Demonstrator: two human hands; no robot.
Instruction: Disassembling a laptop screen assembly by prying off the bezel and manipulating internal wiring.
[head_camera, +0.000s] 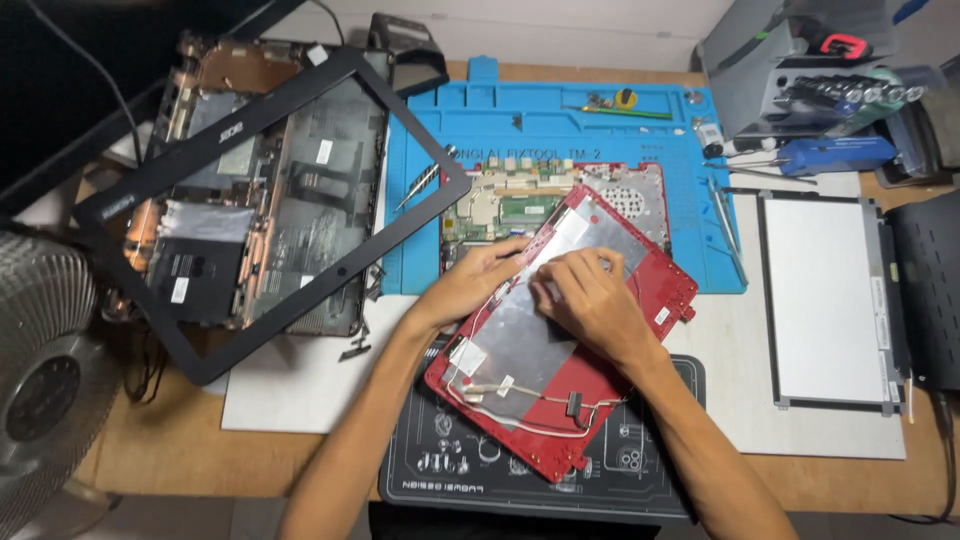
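- Head view: a red laptop lid shell (560, 350) lies tilted in the near middle of the bench (150, 440), its foil-lined inside facing up, its far corner over the blue repair mat (560, 130) and its near end over a black mat (440, 470); thin cables (520, 395) run across its near part.
- The left hand (478, 275) rests on the shell's far left edge, fingers bent and pressing on the foil; whether it pinches anything cannot be told.
- The right hand (590, 295) sits just beside it on the foil, fingers curled together over the lining; what lies under the fingertips is hidden.
- Beyond the shell, on the blue mat, lies a red laptop base with its circuit board (520, 205) exposed; tweezers (420, 183) lie at the mat's left edge.
- Far left: a black screen bezel (120, 205) lies tilted over an opened dark laptop chassis (300, 200); a fan grille (40, 370) shows at the near left.
- Right: a bare display panel (825, 300) lies flat on a white sheet (290, 385); a blue-handled tool (835, 155) lies beyond it.
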